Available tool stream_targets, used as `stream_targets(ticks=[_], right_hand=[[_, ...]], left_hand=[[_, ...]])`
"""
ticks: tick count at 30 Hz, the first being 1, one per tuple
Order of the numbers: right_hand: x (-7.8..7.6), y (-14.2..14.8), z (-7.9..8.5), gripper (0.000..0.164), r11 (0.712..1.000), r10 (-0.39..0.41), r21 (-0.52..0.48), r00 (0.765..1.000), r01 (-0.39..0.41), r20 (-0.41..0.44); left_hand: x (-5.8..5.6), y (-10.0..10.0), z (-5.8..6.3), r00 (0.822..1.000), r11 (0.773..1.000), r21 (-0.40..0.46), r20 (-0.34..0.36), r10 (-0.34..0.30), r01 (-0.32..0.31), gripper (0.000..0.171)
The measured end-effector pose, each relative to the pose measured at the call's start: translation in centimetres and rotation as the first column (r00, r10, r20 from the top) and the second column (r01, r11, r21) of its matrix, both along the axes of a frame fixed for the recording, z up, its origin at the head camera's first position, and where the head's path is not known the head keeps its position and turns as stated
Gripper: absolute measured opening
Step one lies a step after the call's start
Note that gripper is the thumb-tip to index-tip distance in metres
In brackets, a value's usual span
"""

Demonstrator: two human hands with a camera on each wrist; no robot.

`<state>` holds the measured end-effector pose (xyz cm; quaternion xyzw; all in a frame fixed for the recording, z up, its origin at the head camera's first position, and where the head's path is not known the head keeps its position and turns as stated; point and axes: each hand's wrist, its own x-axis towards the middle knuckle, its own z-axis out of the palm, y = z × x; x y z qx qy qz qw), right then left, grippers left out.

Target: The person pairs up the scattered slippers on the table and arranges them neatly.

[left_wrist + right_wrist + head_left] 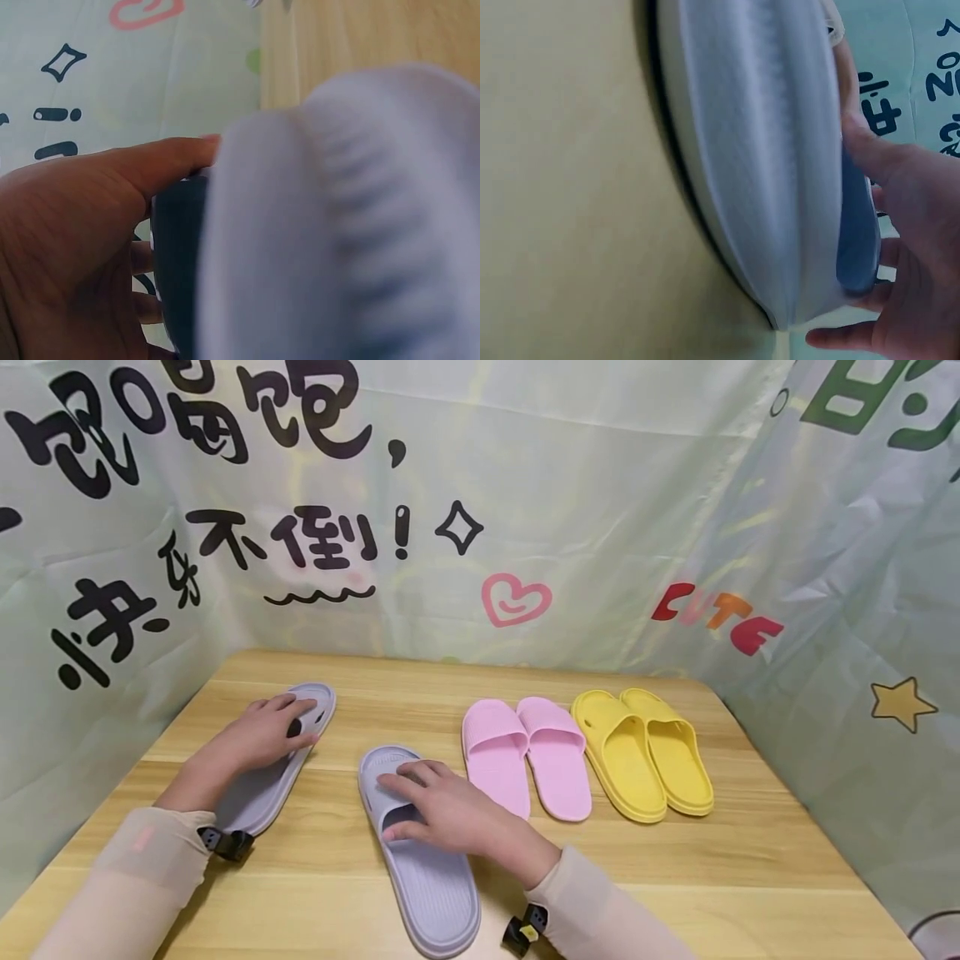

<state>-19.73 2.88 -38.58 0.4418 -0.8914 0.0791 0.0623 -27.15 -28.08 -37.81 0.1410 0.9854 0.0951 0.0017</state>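
Observation:
Two lavender-grey slippers are on the wooden table, one under each hand. My left hand grips the strap of the left slipper, which points away at the table's left side. Its thumb lies along the strap in the left wrist view, beside the blurred slipper. Nearer the middle, my right hand spans the strap of the right slipper, thumb at the foot opening and fingers over the far side. The right wrist view has this slipper's side close up, with the fingers partly hidden behind the strap.
A pair of pink slippers stands right of the right hand, its left one partly hidden by that hand. Beside it is a yellow pair. A printed cloth hangs around the back and sides of the wooden table.

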Motion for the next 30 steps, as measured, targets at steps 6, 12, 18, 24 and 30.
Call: stream_targets(ticks=[6,12,18,24,30], right_hand=[[0.2,-0.2,-0.4,0.064,1.000,-0.014,0.005,1.000,0.014,-0.006],[0.4,-0.6,-0.7,0.067,0.999,-0.042,-0.023,0.998,0.041,-0.046],[0.8,-0.7,-0.6,0.069,0.998,-0.062,-0.006,0.998,0.062,-0.027],[1.1,-0.7,-0.5,0.067,0.996,-0.083,0.017,0.996,0.083,0.016],[1.1,-0.7,-0.4,0.065,0.997,-0.081,0.020,0.996,0.081,0.027]], left_hand=[[0.0,0.0,-0.1,1.000,1.000,0.004,0.011,-0.002,0.002,0.069],[0.1,0.1,0.0,0.999,1.000,0.016,0.034,0.006,-0.007,0.070],[0.4,0.3,0.3,0.997,0.999,0.023,0.076,0.025,-0.027,0.073],[0.5,0.2,0.2,0.996,0.999,0.008,0.079,0.035,-0.035,0.073],[0.6,0.1,0.3,0.997,1.000,0.007,0.069,0.021,-0.021,0.071]])
